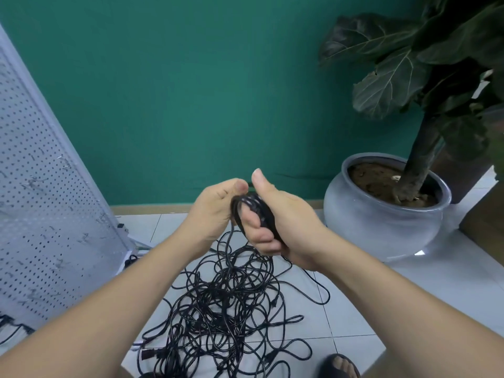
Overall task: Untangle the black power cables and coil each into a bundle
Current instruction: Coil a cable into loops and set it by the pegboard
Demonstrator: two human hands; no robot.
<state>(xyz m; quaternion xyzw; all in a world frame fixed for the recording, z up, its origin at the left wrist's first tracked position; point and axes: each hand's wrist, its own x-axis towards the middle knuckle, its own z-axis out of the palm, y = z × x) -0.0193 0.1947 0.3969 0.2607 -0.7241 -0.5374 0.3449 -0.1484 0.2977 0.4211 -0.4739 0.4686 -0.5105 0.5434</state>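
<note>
Both hands are raised in front of a green wall, working on 1 coil of black cable. The right hand grips the coil, its fingers curled round the loops and its thumb pointing up. The left hand has its fingers curled onto the coil's upper left edge, touching the right hand there. A strand drops from the coil to the tangle of black cables, which lies on the pale tiled floor directly below the hands. A plug shows at the tangle's near left edge. To the right stands a grey pot with a large-leafed plant; a white pegboard leans at left. A foot in a black sandal is near the bottom edge.
</note>
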